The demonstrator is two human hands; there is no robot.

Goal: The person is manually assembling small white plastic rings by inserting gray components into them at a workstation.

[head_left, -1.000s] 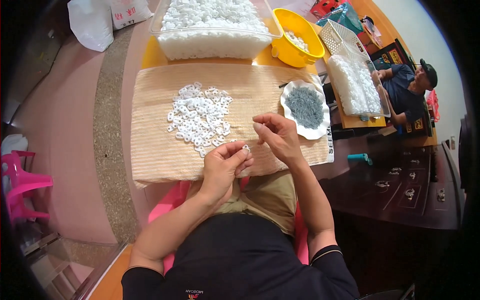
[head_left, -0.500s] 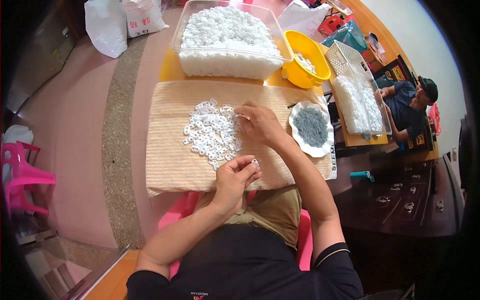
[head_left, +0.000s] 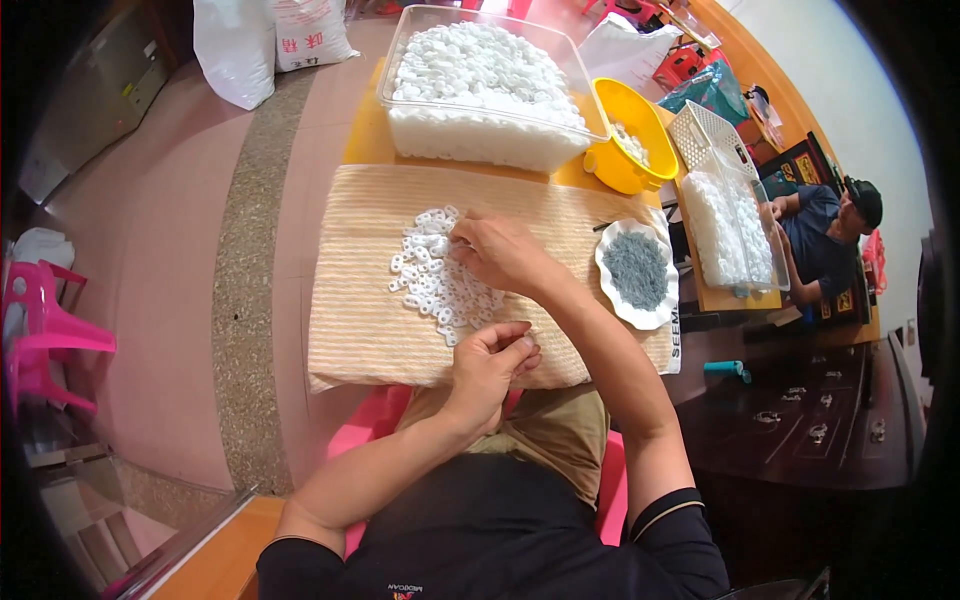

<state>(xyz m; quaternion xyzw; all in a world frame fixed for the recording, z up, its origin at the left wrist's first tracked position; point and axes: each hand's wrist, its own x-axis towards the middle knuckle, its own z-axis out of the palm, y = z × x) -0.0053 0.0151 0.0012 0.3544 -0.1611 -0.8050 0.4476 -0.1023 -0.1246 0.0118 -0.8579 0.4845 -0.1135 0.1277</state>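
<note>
A loose pile of small white plastic pieces with holes (head_left: 430, 283) lies on a striped beige cloth (head_left: 350, 300). My right hand (head_left: 503, 252) reaches over the pile's upper right side, its fingers bent together among the pieces; whether one is pinched there is hidden. Nearer to me, just below the pile, my left hand (head_left: 488, 375) is closed, thumb pressed to the fingers. What it holds, if anything, is too small to tell. Right of my right forearm sits a white wavy-edged plate (head_left: 608, 287) heaped with fine grey bits (head_left: 637, 270).
Behind the cloth stands a clear tub (head_left: 480, 135) full of white pieces, beside a yellow basin (head_left: 625, 165). Farther right, another person (head_left: 820, 225) sits by a second filled tub (head_left: 735, 240). A pink chair (head_left: 60, 330) and white sacks (head_left: 235, 50) are at left.
The whole view has shifted slightly. My right hand has moved left, farther over the pile. A white piece seen at my left fingertips before no longer shows.
</note>
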